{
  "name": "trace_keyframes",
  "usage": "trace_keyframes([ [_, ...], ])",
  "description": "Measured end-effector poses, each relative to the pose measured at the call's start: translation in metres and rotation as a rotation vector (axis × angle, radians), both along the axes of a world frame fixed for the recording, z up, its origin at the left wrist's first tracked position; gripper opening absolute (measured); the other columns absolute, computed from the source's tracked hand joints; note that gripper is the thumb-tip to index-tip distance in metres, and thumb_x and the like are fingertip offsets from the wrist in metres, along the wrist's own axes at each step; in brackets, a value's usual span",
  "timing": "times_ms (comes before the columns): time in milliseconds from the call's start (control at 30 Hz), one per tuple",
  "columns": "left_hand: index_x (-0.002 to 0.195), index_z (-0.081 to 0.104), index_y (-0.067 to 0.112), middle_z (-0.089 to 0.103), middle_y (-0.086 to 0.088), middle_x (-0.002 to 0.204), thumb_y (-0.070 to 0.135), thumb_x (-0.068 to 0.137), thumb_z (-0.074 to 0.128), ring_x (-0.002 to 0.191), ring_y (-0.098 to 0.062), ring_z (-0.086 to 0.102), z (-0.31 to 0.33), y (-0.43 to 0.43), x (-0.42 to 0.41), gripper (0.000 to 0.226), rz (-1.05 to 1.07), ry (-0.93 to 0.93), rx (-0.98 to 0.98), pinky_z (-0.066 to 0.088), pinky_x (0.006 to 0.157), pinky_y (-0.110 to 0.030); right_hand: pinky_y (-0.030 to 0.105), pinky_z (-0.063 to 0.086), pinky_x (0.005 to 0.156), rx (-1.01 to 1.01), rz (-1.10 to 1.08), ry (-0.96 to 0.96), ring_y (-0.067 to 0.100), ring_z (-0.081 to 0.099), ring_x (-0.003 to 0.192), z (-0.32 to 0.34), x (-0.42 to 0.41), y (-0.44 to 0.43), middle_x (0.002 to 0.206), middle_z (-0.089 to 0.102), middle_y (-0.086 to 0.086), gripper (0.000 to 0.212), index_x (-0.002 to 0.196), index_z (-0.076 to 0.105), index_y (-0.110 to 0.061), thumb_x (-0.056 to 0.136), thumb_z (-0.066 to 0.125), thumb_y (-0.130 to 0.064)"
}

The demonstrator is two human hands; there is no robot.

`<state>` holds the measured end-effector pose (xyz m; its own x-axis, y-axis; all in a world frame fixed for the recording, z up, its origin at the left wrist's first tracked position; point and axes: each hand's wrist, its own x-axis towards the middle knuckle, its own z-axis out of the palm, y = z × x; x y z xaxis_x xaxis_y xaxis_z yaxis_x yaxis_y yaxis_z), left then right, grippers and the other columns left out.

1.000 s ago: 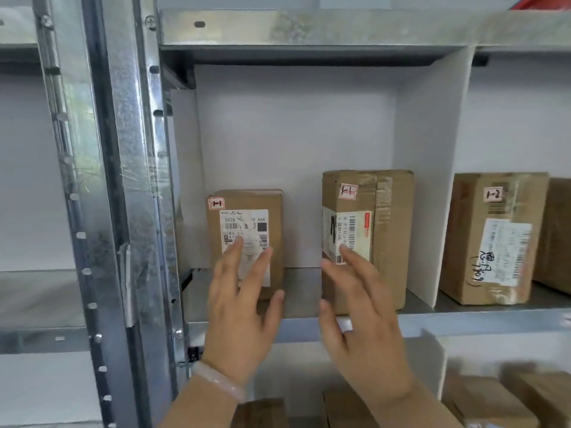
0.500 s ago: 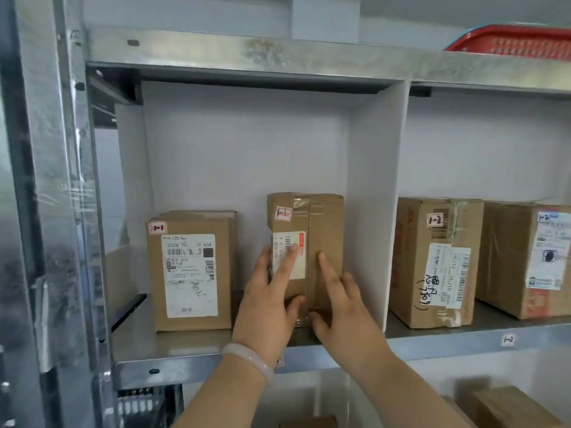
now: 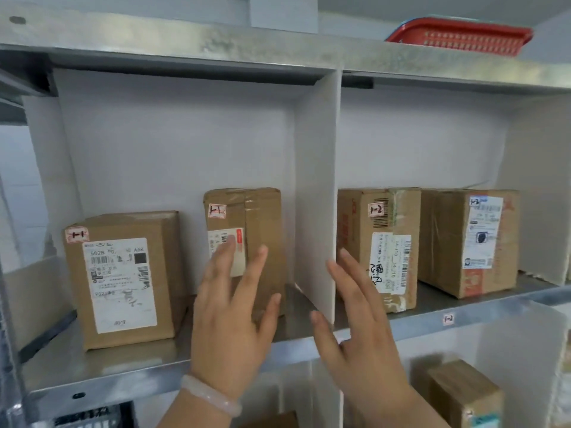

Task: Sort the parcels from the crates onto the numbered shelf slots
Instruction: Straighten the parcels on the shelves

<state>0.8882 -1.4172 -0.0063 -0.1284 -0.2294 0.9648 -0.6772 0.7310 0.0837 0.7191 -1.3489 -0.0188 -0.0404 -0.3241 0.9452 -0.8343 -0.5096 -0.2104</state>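
Galvanised steel shelf [image 3: 123,362] runs L–R; white divider board [image 3: 315,196] stands upright on it and splits it into 2 slots, prob. to keep the numbers apart.

L slot: 2 cardboard parcels, upright, labels facing out for reading. Wide parcel [image 3: 123,279] at L, tall parcel [image 3: 262,223] near divider, each w/ "1-1" sticker.

R slot: 2 more, middle parcel [image 3: 364,230] and end parcel [image 3: 448,242]. Stickers look like "1-2", matching edge tag [image 3: 448,319].

Red basket [image 3: 457,35] on top tier. Low parcel [image 3: 463,393] on tier below.

Left hand [image 3: 230,322]: fingers straight, spread, in front of tall parcel; contact cannot tell.

Right hand [image 3: 355,329]: spread, holds nothing, in front of divider's front edge.

Judgement: tall parcel seated in its slot, placement looks done.

Pale bangle [image 3: 210,400] on L wrist.
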Motion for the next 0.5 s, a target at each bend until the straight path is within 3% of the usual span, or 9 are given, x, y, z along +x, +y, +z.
trace_keyframes([
  [100, 0.149, 0.033, 0.031, 0.030, -0.009, 0.157, 0.039, 0.091, 0.057, 0.144, -0.029, 0.030, -0.001, 0.027, -0.046, 0.064, -0.080, -0.141, -0.079, 0.028, 0.115, -0.040, 0.025, 0.028, 0.113, -0.048, -0.055, -0.079, 0.019, 0.031, 0.142, -0.003, -0.053, 0.012, 0.153, 0.033, 0.001, 0.058, 0.143, 0.040, -0.027, 0.088, 0.058, -0.030],
  [200, 0.147, 0.037, 0.028, 0.031, -0.009, 0.156, 0.029, 0.089, 0.065, 0.144, -0.026, 0.030, -0.004, 0.042, -0.101, 0.064, -0.159, -0.193, -0.117, 0.027, 0.117, -0.037, 0.028, 0.032, 0.109, -0.043, -0.117, -0.144, 0.017, 0.030, 0.142, -0.003, -0.103, 0.008, 0.152, 0.034, 0.004, 0.057, 0.144, 0.040, -0.026, 0.090, 0.060, -0.028],
  [300, 0.145, 0.041, 0.029, 0.032, -0.008, 0.155, 0.025, 0.086, 0.070, 0.142, -0.027, 0.033, -0.003, 0.043, -0.148, 0.066, -0.157, -0.169, -0.091, 0.031, 0.115, -0.036, 0.023, 0.028, 0.104, 0.028, -0.122, -0.102, 0.001, 0.019, 0.143, -0.003, -0.140, -0.004, 0.157, 0.024, 0.003, 0.068, 0.148, 0.035, -0.029, 0.087, 0.066, -0.026],
  [400, 0.147, 0.039, 0.034, 0.018, -0.010, 0.161, 0.027, 0.083, 0.074, 0.146, -0.034, 0.022, -0.004, 0.035, -0.180, 0.074, -0.032, -0.112, 0.044, 0.030, 0.115, -0.048, 0.027, 0.036, 0.098, 0.123, -0.063, -0.010, -0.020, 0.010, 0.133, -0.005, -0.165, -0.017, 0.161, 0.012, 0.001, 0.087, 0.150, 0.022, -0.044, 0.082, 0.073, -0.023],
  [500, 0.148, 0.031, 0.044, 0.005, -0.012, 0.163, 0.022, 0.077, 0.079, 0.147, -0.038, 0.017, -0.009, 0.024, -0.198, 0.089, 0.066, -0.021, 0.216, 0.030, 0.114, -0.054, 0.030, 0.045, 0.096, 0.218, 0.036, 0.068, 0.001, 0.023, 0.140, -0.005, -0.182, -0.030, 0.162, 0.006, -0.004, 0.094, 0.147, 0.009, -0.055, 0.083, 0.072, -0.029],
])
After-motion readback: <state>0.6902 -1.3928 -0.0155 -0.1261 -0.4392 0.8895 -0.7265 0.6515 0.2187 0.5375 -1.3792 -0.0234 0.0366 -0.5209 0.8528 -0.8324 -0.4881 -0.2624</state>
